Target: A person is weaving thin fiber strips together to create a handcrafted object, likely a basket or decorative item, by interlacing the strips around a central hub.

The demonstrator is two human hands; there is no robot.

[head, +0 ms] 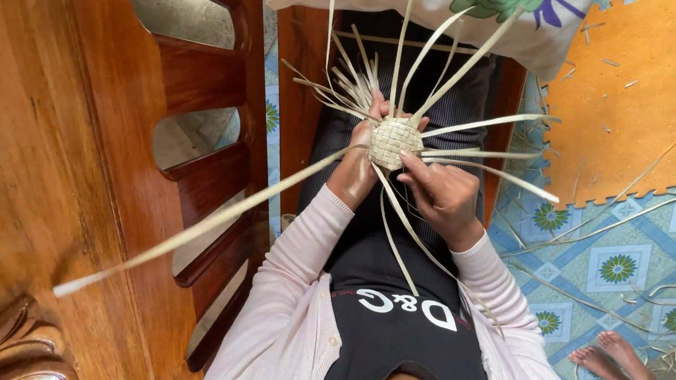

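I hold a small round woven piece of pale palm strips (394, 141) over my lap. Many long loose strips (477, 52) fan out from it in all directions, one very long strip (198, 229) reaching down to the left. My left hand (356, 163) grips the woven piece from its left side, thumb near the top. My right hand (440, 194) holds it from below right, fingers pressing on the weave's edge. Both arms wear pale pink sleeves.
A carved wooden chair frame (202, 83) stands close on my left. Orange foam mat (643, 93) and blue flowered floor tiles (617, 268) lie to the right, littered with strip scraps. Someone's bare foot (622, 361) rests at lower right. A printed white cloth (449, 2) hangs ahead.
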